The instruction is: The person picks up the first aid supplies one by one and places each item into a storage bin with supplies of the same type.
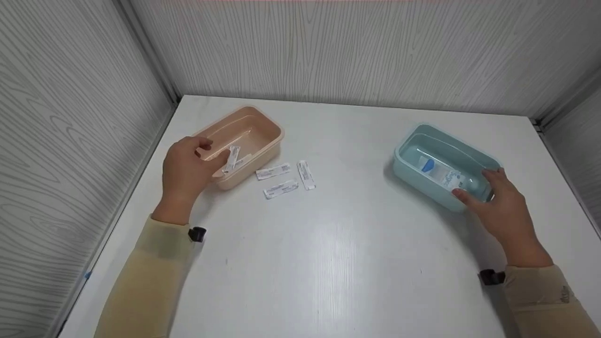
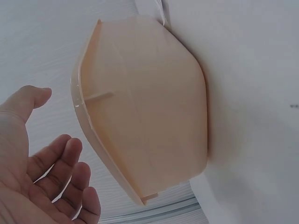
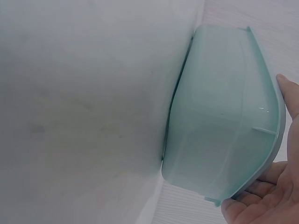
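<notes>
My left hand point(image 1: 188, 166) hangs over the near-left end of a peach plastic bin point(image 1: 267, 152), its fingers loosely bent. In the left wrist view, its fingers are apart from the bin's rim point(image 2: 77, 100) and hold nothing. Small white printed packets point(image 1: 232, 157) lie inside that bin, partly overlapped by the thumb. At the right, my right hand point(image 1: 507, 213) grips the near-right end of a light blue plastic bin point(image 1: 418, 176), thumb on one side and fingers on the other. Inside the blue bin lies a flat, clear-and-white packet with blue print point(image 1: 441, 172).
Between the bins, three slim white printed packets point(image 1: 281, 188) lie on the white table point(image 1: 328, 263), close to the peach bin. Grey wood-grain panels point(image 1: 328, 51) enclose the table at the back, left and right.
</notes>
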Demonstrator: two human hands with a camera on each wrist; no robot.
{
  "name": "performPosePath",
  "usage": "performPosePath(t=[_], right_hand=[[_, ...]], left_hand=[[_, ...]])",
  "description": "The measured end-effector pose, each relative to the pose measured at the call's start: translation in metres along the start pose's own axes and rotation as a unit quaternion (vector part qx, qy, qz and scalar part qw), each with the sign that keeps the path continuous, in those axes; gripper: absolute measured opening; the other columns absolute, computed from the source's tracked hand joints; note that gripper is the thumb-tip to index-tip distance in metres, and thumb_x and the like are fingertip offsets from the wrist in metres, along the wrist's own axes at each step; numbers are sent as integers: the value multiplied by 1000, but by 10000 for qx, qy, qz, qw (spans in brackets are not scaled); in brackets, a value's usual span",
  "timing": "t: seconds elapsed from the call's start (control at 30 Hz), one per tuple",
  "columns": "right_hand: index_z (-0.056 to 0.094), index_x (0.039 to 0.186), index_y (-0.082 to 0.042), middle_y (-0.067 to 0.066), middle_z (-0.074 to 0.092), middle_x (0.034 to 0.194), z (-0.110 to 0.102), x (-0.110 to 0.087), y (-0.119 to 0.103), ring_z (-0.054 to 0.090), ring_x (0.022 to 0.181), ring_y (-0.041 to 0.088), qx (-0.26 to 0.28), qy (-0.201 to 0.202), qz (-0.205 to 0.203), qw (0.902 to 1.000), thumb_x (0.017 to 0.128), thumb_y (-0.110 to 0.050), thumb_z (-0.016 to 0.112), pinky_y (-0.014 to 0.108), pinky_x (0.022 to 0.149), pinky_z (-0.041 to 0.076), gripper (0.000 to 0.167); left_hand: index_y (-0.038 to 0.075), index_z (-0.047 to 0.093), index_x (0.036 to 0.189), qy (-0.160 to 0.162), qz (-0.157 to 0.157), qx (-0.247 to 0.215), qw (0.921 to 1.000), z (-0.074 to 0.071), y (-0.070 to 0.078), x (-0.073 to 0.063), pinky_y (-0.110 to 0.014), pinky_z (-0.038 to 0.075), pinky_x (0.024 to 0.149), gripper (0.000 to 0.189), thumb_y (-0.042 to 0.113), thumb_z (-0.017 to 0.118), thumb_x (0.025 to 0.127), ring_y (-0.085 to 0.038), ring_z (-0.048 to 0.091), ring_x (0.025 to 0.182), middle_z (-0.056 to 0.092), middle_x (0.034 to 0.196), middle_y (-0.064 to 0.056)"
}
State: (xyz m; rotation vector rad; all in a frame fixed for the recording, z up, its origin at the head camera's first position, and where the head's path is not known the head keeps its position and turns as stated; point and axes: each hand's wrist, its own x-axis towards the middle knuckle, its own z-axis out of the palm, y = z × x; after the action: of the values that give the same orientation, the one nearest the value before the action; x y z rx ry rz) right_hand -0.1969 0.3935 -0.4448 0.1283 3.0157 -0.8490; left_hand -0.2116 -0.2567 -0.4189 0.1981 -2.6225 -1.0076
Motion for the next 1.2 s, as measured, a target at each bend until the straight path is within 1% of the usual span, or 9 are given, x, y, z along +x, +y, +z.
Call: performPosePath(t=[0.23,0.33,0.53,0.67,0.73,0.93,1.0,1.1,1.2], right_hand=[[22,177,4,35,6,185,0,0,-1,16,169,66,-13,-55,105,9999,103,-75,68,87,123,30,118],[22,177,4,35,6,185,0,0,-1,15,169,66,-1,-61,105,9999,103,-74,68,87,124,30,117],[23,177,4,34,5,186,-1,0,0,15,169,66,5,-55,102,9999,103,-74,69,87,122,30,117],[24,177,4,36,7,185,-1,0,0,15,169,65,14,-12,51,10000,104,-73,69,87,122,30,115],[25,176,5,36,8,185,0,0,0,16,169,65,6,7,32,10000,104,-73,69,88,122,30,115],[25,176,5,36,9,185,2,0,0,15,169,65,-5,0,28,10000,104,-73,69,88,122,30,115],[24,177,5,36,8,185,2,0,1,15,169,65,0,-19,39,10000,104,-73,69,88,122,29,116],[23,177,5,36,7,185,1,0,1,15,169,66,14,-33,43,10000,104,-73,68,88,122,30,116],[23,177,6,36,6,185,0,-1,0,15,169,66,20,-46,43,10000,105,-72,68,87,123,29,116]], left_hand=[[4,79,127,32,363,0,9993,12,11,-15,-49,57,96,43,35,88,98,-37,68,109,78,123,-16],[4,79,126,-53,578,-69,9983,18,17,-25,-47,57,93,42,33,89,98,-35,68,105,78,122,-14],[9,78,132,-751,707,-300,9942,37,29,-45,-36,58,82,47,36,91,96,-30,66,100,77,125,-9],[10,77,137,-1208,682,-360,9897,50,33,-51,-35,56,81,54,38,93,94,-28,64,97,78,128,-11],[9,75,141,-1431,579,-404,9872,55,33,-52,-36,55,82,59,39,94,93,-28,64,98,77,132,-12],[8,67,151,-2033,233,-302,9784,66,32,-53,-43,60,98,73,41,95,91,-30,65,114,69,149,-7],[8,67,152,-2147,245,-206,9762,69,32,-53,-47,61,107,76,39,97,90,-30,66,123,68,154,-8],[7,67,153,-2246,334,13,9739,73,33,-52,-50,56,121,75,33,98,90,-31,65,139,66,159,-10],[7,67,155,-2339,394,377,9707,78,33,-50,-50,51,128,73,28,97,92,-31,61,151,65,163,-11]])
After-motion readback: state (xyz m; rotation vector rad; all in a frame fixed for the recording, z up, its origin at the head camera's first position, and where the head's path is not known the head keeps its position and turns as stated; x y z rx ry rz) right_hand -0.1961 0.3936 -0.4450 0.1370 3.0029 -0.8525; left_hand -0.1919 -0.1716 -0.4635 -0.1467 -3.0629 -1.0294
